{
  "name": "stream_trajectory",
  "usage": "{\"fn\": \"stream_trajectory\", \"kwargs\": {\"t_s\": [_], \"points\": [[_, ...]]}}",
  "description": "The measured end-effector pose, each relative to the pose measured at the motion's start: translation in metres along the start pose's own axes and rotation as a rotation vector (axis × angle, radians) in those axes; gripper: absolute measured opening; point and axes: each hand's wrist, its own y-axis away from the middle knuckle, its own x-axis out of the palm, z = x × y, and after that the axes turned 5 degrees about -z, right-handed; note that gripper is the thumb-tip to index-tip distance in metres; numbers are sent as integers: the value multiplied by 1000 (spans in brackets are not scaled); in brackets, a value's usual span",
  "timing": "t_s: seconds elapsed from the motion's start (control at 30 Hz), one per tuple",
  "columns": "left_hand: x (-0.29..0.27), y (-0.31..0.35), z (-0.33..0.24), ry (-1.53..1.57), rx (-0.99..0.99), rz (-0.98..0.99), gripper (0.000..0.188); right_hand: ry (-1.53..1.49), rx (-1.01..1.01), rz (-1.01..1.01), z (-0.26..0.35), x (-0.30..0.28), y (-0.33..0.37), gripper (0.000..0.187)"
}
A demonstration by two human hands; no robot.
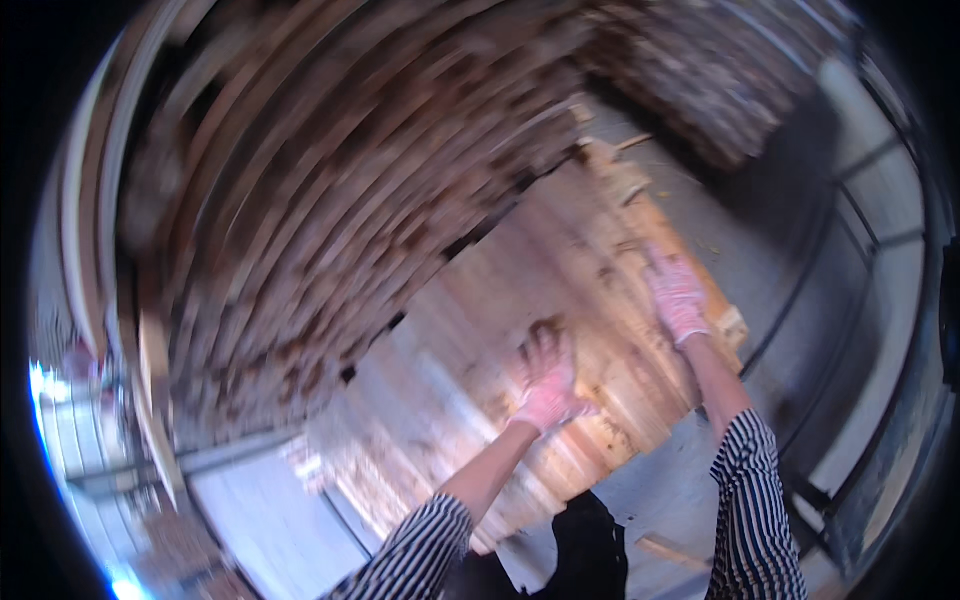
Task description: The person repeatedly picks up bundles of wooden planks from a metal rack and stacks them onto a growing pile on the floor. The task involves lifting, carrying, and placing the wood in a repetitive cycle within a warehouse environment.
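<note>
A stack of wooden boards [480, 310], laid side by side into a broad flat top, stands in front of me. My left hand [549, 385], in a pink and white glove, rests on the top boards near their close edge, fingers spread. Toward the right end of the stack lies my right hand [678, 297], gloved the same way, its fingers stretched out flat along the outer board. Neither hand is wrapped around anything. Motion blur softens the picture, so fine detail on the boards is hard to make out.
Behind the boards rises a tall pile of stacked planks [380, 190]. Another timber stack [700, 80] stands at the far right. A loose wood strip [672, 551] lies on the grey floor [800, 330] by my right forearm. A leaning plank [155, 390] is at the left.
</note>
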Motion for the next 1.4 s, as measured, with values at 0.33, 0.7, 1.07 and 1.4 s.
{"fn": "stream_trajectory", "kwargs": {"t_s": [0.33,0.7,1.07,1.4], "points": [[-43,53,89,489,88,-34,116,218,-58,122,151,-63,37,72],[-11,443,372,485,-628,-1284,59,-718,-167,719,535,-69,322,74],[147,634,630,1124,-1323,-801,64,-293,-418,702,916,228,348,76],[218,615,679,1468,-1215,-811,61,247,-623,725,955,425,251,70]]}}
